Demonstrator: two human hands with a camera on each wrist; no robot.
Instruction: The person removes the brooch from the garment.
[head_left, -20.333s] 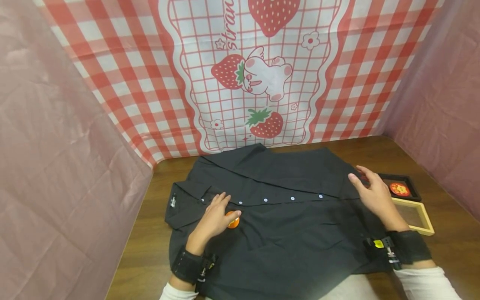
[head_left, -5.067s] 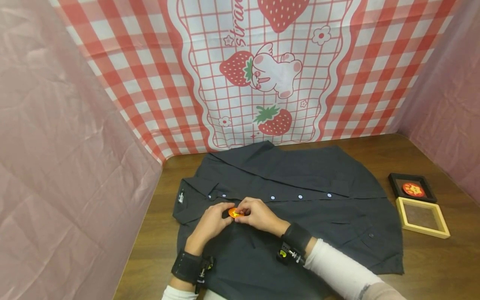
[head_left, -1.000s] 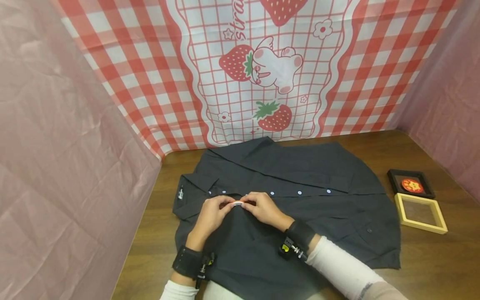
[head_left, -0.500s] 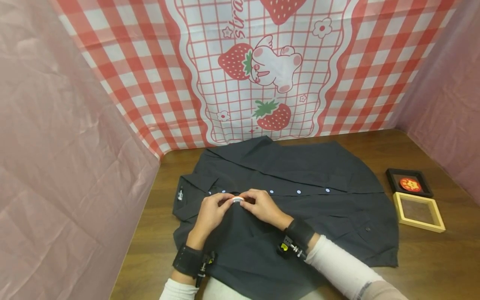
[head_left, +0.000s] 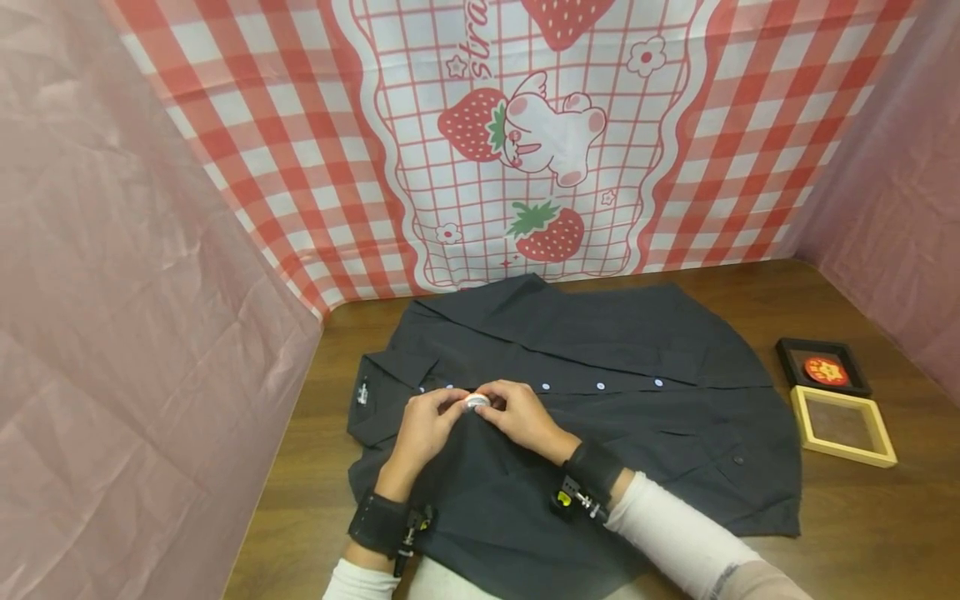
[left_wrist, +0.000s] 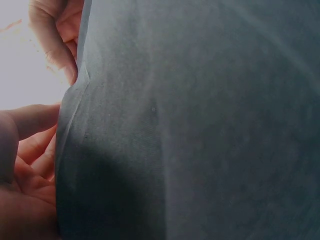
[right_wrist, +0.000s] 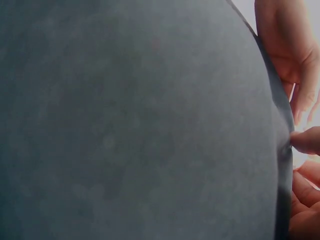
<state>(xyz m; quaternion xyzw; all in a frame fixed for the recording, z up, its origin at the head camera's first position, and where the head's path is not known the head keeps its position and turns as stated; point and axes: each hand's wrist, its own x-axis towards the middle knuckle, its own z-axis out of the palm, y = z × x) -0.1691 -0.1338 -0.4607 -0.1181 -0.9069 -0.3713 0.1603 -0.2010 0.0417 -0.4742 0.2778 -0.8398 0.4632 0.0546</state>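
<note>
Badge (head_left: 477, 403): small, round, a pale side showing, trace of orange at its edge; tilted, pinched between the fingertips of the left hand (head_left: 424, 427) and right hand (head_left: 528, 419). Its front could not be seen. Shirt (head_left: 585, 475): dark grey, spread on the table (head_left: 288, 475), collar to the person's left, small pale buttons (head_left: 546, 387) in a row running left to right. Cloth at the badge was gathered and drawn up between the hands.

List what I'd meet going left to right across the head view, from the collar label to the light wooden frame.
Collar label, left hand, round badge, right hand, rightmost white button, light wooden frame.
</note>
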